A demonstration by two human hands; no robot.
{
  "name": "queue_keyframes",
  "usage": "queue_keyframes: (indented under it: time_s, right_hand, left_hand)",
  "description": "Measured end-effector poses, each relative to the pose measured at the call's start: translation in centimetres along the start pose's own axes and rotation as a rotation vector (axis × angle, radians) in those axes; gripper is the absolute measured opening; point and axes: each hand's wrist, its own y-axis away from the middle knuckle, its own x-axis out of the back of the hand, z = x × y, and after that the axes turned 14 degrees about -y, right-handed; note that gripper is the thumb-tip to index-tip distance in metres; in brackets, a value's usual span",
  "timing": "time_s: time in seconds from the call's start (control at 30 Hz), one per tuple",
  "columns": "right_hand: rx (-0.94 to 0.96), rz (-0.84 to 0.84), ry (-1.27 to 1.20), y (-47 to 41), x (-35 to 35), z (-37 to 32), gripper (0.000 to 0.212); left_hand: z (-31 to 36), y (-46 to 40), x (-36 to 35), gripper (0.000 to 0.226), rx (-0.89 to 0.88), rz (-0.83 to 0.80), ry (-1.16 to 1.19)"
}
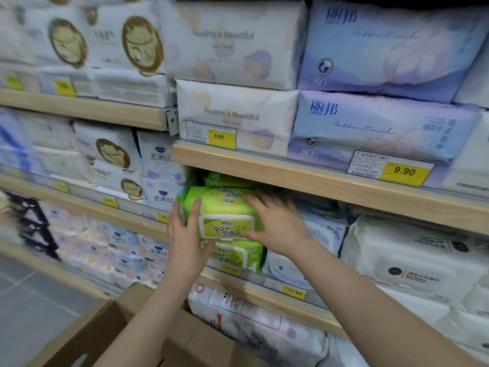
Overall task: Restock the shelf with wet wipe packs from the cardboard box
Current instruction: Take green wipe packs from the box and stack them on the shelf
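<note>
A green wet wipe pack (225,213) with a yellow lid sits on top of a second green pack (235,256) on the middle shelf (267,292). A third green pack (225,179) lies behind, higher up. My left hand (185,234) presses flat against the top pack's left side, fingers straight. My right hand (275,221) lies flat against its right side and top, fingers extended. The open cardboard box (111,332) sits below my forearms; its inside is hidden.
White and blue wipe packs (412,263) fill the shelf to the right of the green stack. The wooden shelf board above (317,181) hangs just over the green packs. Tissue packs (232,120) with yellow price tags fill the upper shelves. Grey floor (31,300) lies at lower left.
</note>
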Motion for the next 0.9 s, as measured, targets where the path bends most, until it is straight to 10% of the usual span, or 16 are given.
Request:
queue_keyframes:
  time_s: [0.9]
  right_hand:
    - [-0.028, 0.392, -0.047, -1.5, -4.9, 0.5, 0.049]
  left_hand:
    - [0.3, -3.0, -3.0, 0.084, -0.214, -0.091, 0.033]
